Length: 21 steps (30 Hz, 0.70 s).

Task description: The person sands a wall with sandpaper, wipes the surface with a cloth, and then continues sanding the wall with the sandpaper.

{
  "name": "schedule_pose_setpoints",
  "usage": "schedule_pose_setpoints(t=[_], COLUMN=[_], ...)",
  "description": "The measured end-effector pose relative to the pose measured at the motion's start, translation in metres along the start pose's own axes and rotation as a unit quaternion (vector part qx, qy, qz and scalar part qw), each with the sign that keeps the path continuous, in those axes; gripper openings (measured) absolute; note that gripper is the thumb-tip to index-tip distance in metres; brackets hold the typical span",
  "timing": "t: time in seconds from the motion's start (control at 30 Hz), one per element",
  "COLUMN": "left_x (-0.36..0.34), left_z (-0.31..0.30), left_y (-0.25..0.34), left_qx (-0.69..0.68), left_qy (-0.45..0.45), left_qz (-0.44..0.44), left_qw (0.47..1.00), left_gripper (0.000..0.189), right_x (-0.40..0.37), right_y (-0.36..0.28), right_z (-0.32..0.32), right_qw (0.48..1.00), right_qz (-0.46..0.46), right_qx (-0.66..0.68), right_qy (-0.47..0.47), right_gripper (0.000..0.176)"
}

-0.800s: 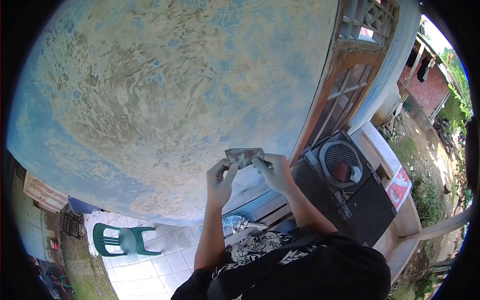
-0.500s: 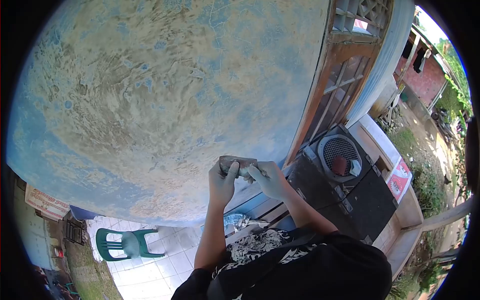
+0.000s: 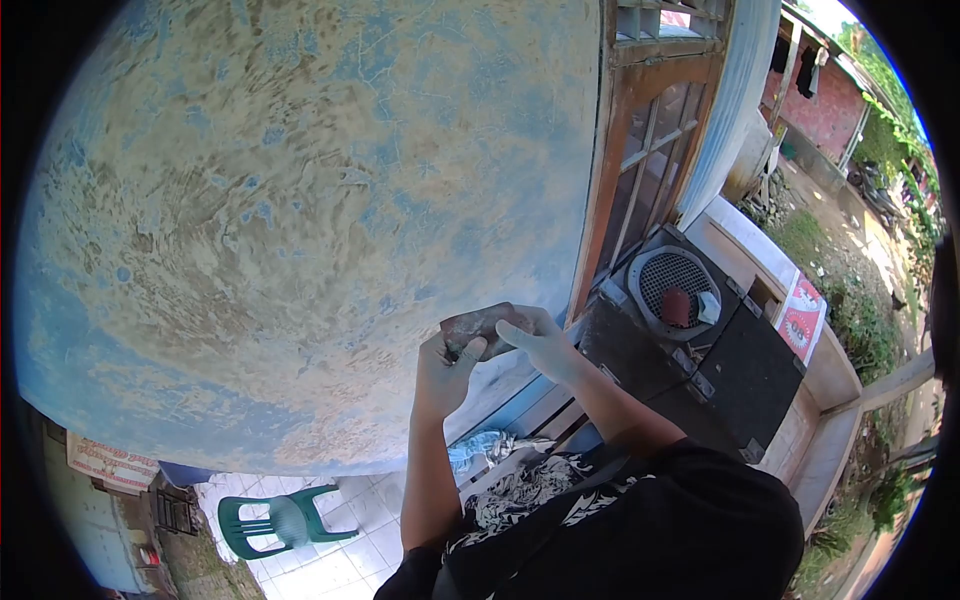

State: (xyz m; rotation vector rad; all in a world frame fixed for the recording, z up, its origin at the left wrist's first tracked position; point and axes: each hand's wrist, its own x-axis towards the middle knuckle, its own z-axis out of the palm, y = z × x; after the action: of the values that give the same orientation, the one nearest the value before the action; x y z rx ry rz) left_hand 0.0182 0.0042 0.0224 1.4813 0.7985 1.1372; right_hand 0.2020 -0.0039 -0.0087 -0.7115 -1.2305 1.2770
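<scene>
Both of my hands hold a small reddish-brown, dusty piece (image 3: pixel 478 326) in front of the wall; it looks like folded sandpaper. My left hand (image 3: pixel 447 372) grips its left end, with the thumb pressed on its near face. At the right end my right hand (image 3: pixel 540 342) is closed on it, thumb across the front. The fingers behind the piece are partly hidden. Beyond the hands rises a blue wall (image 3: pixel 300 200) with patchy beige areas and scuffed, peeling paint.
A black speaker box (image 3: pixel 735 385) stands at the right, with a reddish piece (image 3: pixel 676 307) and a whitish scrap on its round grille. Beside it is a wooden-framed door (image 3: pixel 650 170). A green plastic chair (image 3: pixel 245 527) stands on white tiles at the lower left.
The view has shifted, so the wall and door sit further left. The held piece now shows more of its flat face between my hands, which look slightly further apart.
</scene>
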Motion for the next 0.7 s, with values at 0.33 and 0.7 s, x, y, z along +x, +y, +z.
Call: schedule_pose_setpoints(t=[0.33, 0.7], left_x=[0.072, 0.130], left_z=[0.002, 0.080], left_y=[0.045, 0.029], left_qx=[0.129, 0.011], left_qy=[-0.153, -0.340], left_qz=[-0.043, -0.145], left_qw=[0.979, 0.929], left_gripper=[0.023, 0.053], right_x=[0.002, 0.002], right_y=[-0.024, -0.095], right_z=[0.004, -0.034], right_qw=[0.984, 0.977], right_qz=[-0.016, -0.074], right_qx=[0.179, 0.035], right_qy=[0.015, 0.197], right_gripper=[0.056, 0.041])
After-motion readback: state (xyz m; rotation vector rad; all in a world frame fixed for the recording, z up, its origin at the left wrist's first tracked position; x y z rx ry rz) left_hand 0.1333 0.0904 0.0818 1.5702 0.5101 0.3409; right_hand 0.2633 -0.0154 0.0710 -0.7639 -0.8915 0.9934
